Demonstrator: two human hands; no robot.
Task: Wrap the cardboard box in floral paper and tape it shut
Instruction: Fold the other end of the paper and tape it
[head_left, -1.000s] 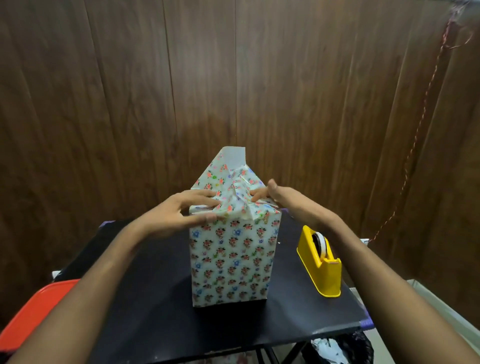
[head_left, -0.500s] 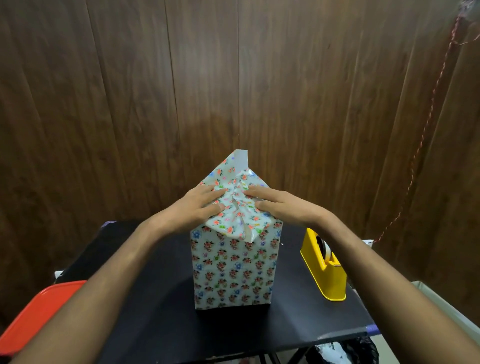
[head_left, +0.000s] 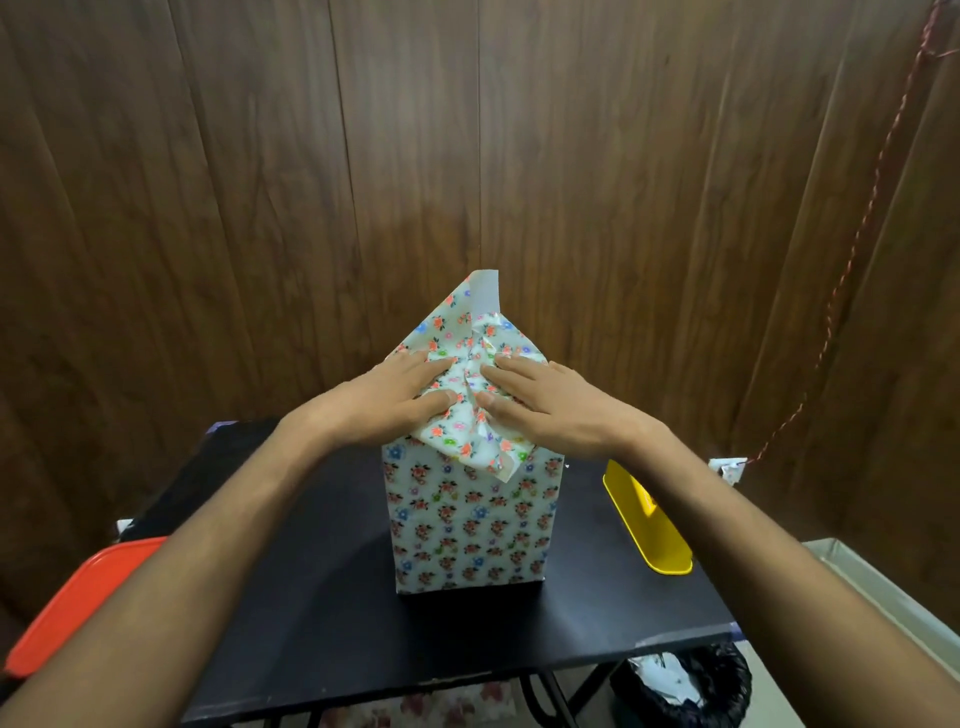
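Two hands lie flat on the top of the box (head_left: 470, 525), which stands upright near the middle of the black table (head_left: 311, 597). The left hand (head_left: 387, 402) presses the folded floral paper (head_left: 467, 415) with fingers straight and close together, thumb tucked along the near edge. Between the hands the paper bunches into a crumpled ridge, and a pointed flap hangs over the front face. The right hand (head_left: 550, 405) mirrors the left, fingers extended and pressing down, thumb near the ridge.

The paper looks thin and slightly glossy, so it should crease readily but spring back if released, and it could tear at the bunched folds. The box seems stiff enough to bear firm downward pressure; whether it is heavy cannot be told from here. The best hold is probably flat palms on the top folds, one hand staying while the other fetches tape.

The wrapping is white with small red, blue and green flowers, smooth on the front face; a tall flap (head_left: 480, 306) stands unfolded at the back. The yellow tape dispenser (head_left: 649, 525) sits just right of the box.
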